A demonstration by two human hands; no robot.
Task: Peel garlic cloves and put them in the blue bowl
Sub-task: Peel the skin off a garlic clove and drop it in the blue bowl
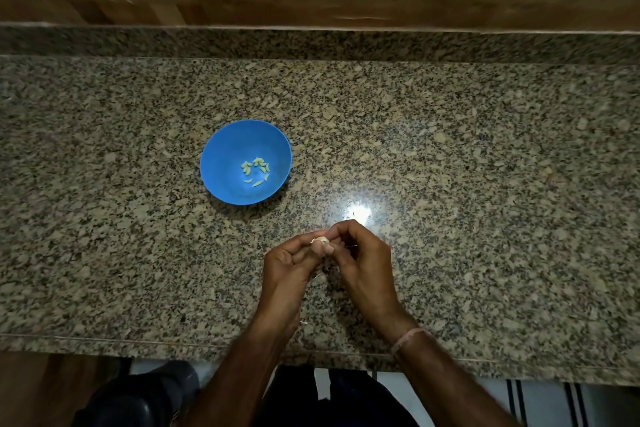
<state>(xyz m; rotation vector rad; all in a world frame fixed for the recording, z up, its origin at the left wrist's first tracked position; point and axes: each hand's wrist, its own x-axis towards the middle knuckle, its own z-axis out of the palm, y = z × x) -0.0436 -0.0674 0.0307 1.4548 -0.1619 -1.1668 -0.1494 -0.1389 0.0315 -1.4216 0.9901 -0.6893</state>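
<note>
Left hand (289, 262) and right hand (360, 253) both pinch garlic clove (319, 240) — peeled cloves (255, 170) in blue bowl (221, 163)

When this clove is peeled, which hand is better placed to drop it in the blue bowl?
Probably the left hand: it grips the garlic clove and is nearer the blue bowl, which stands ahead-left. The right hand would cross over.

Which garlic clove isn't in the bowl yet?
The pale garlic clove pinched between the left hand and right hand above the granite counter. The peeled cloves, greenish, already lie inside the blue bowl.
</note>
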